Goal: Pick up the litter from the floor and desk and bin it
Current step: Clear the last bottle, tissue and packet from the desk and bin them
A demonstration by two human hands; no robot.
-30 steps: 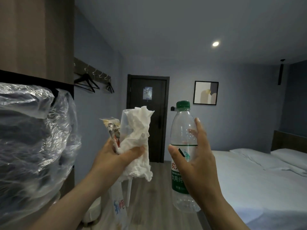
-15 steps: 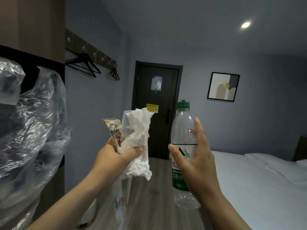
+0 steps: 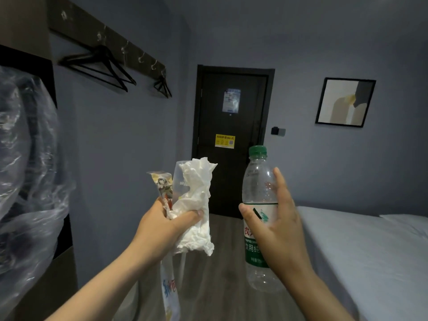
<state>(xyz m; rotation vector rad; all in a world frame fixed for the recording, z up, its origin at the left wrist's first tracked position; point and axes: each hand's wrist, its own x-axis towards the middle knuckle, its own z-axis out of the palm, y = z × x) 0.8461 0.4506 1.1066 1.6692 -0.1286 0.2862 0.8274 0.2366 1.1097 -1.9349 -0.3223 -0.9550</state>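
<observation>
Facing a white bed [image 3: 359, 251] on the right, a dark door [image 3: 231, 140] straight ahead and clear plastic sheeting [image 3: 27, 170] at far left. Holding up, in the right hand [image 3: 280, 232], a clear green-capped bottle [image 3: 257, 181], upright, thumb and fingers curled round its label. Clutching in the left hand [image 3: 162, 228] a crumpled white tissue [image 3: 196, 188], a clear cup [image 3: 179, 179] and a printed wrapper [image 3: 164, 184], bunched just left of the bottle.
</observation>
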